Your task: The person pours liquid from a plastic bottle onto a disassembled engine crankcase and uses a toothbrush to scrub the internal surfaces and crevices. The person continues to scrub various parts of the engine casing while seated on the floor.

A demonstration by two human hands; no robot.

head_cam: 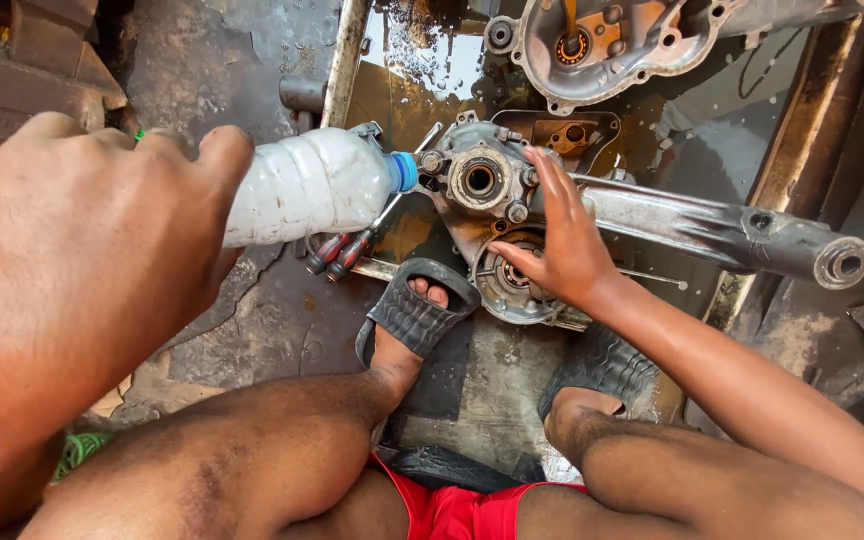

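Observation:
My left hand (82,260) grips a clear plastic bottle (307,185) with a blue neck, tipped sideways so its mouth points at a grey metal engine casing (482,185). My right hand (562,235) rests on that casing with fingers spread, thumb near a round bearing hole (507,280). The casing lies on a wet, greasy floor between my feet in black sandals (417,315).
A second casing half (612,45) lies farther away at the top. A long metal arm with a tube end (752,235) runs off to the right. Red-handled screwdrivers (337,255) lie under the bottle. A metal bar (344,60) stands at upper middle.

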